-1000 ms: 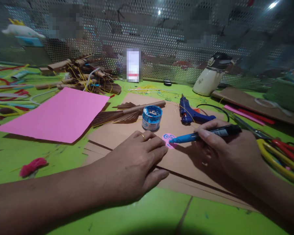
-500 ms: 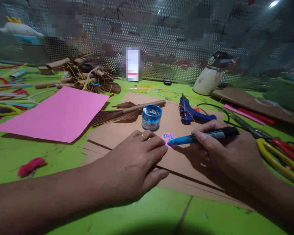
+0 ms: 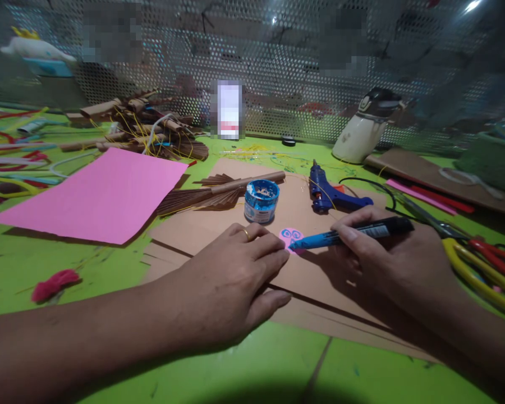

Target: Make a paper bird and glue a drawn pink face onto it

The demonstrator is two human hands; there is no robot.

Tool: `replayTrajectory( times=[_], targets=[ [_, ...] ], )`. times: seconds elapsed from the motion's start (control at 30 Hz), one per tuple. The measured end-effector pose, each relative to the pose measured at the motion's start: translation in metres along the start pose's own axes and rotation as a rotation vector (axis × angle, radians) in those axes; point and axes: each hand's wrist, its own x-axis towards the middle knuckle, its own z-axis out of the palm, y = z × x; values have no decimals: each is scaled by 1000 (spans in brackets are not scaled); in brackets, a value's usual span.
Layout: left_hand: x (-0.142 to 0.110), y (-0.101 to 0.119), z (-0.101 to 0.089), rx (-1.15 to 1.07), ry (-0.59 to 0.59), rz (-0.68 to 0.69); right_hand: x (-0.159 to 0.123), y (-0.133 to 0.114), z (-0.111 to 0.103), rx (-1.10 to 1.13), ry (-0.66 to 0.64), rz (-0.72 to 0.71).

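My right hand (image 3: 387, 258) grips a blue and black marker (image 3: 349, 234), its tip resting on a small pink paper disc (image 3: 291, 238) that bears blue swirls. My left hand (image 3: 231, 280) lies flat on the brown cardboard sheet (image 3: 315, 286), fingers stretched out, fingertips pressing the disc's left edge. A ring sits on one finger. An open pot of blue paint (image 3: 261, 201) stands just behind the disc.
A pink paper sheet (image 3: 96, 196) lies at left, with a brown folded paper fan (image 3: 206, 193) beside it. A blue glue gun (image 3: 330, 193), scissors with yellow handles (image 3: 467, 258), a white bottle (image 3: 364, 134), pipe cleaners (image 3: 12, 163) and a red pompom (image 3: 54, 285) lie on the green table (image 3: 244, 370). A perforated metal screen (image 3: 278, 62) rises behind.
The marker tip has shifted very slightly on the pink disc. My left hand has stayed in place.
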Motion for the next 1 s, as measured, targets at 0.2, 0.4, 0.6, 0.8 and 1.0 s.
replayTrajectory(
  times=[0.2,0.4,0.6,0.8,1.0],
  targets=[
    [-1,0,0,16,14,7,6,12,-3,-42,3,-43],
    [-1,0,0,14,6,-1,6,11,-6,-29,-2,-58],
    [-1,-1,1,5,6,-3,5,10,-7,-69,4,-132],
    [-1,-1,1,5,-6,-5,3,11,-3,-64,-29,-134],
    [0,0,0,10,0,-2,5,13,-4,-103,4,-136]
  ],
)
